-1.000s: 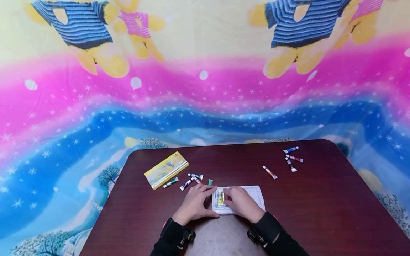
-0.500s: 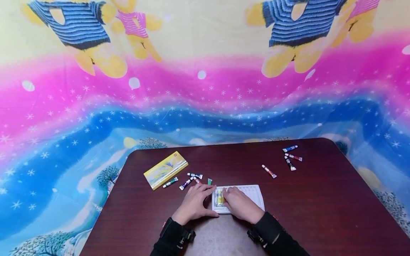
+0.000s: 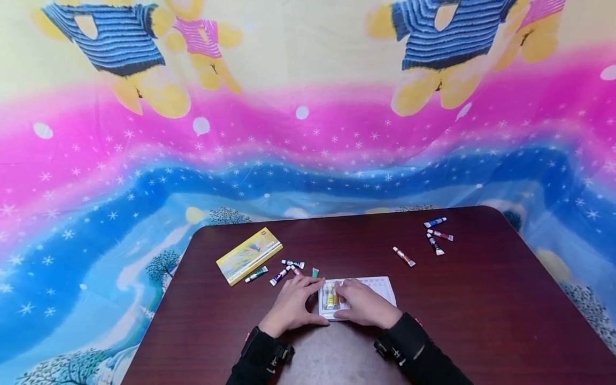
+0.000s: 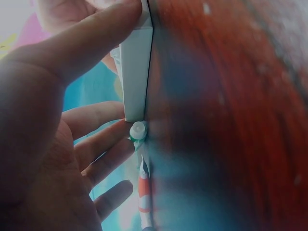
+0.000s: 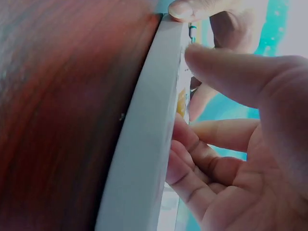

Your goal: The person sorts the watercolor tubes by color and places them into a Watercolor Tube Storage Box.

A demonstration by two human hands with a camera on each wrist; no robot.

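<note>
A shallow white tray (image 3: 382, 289) lies on the table with a few paint tubes in its left end, among them a yellow paint tube (image 3: 332, 295). My left hand (image 3: 294, 303) holds the tray's left end, thumb at the near corner, index fingertip at the far corner. In the left wrist view, its other fingers spread beside a capped green tube (image 4: 138, 131). My right hand (image 3: 364, 303) is over the tray, thumb and index parted at the yellow tube's right side; its other fingers are bent against the tray in the right wrist view. The palm hides the tray's middle.
A yellow box (image 3: 249, 256) lies at the back left. Close to it are a green paint tube (image 3: 256, 274), a purple one (image 3: 280, 276) and others. At the back right lie several more tubes, including a blue one (image 3: 435, 222) and an orange-brown one (image 3: 403, 256).
My right thumb has spread away from the index finger toward the tray's near edge, showing more of the yellow tube. The left hand stays in place on the tray.
</note>
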